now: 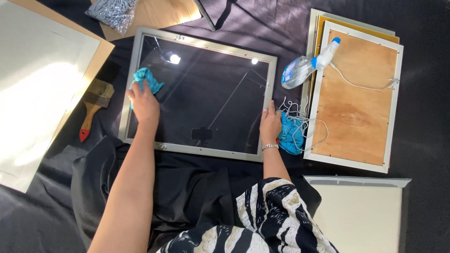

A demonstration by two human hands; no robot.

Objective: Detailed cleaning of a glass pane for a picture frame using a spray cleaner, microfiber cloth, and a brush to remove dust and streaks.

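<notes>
Glass frame point(201, 93) lies flat beneath both hands. Left hand point(144, 104) presses a blue cloth point(146, 78) onto its glass; right hand point(270, 122) rests open on the frame's edge, spray bottle point(304, 65) beyond it.

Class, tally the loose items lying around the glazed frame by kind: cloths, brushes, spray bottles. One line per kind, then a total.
Blue cleaning cloths: 2, one under the left hand at, one beside the right hand at
Wooden-handled paintbrush with red tip: 1
Clear plastic spray bottle with blue nozzle: 1
Total: 4
</notes>
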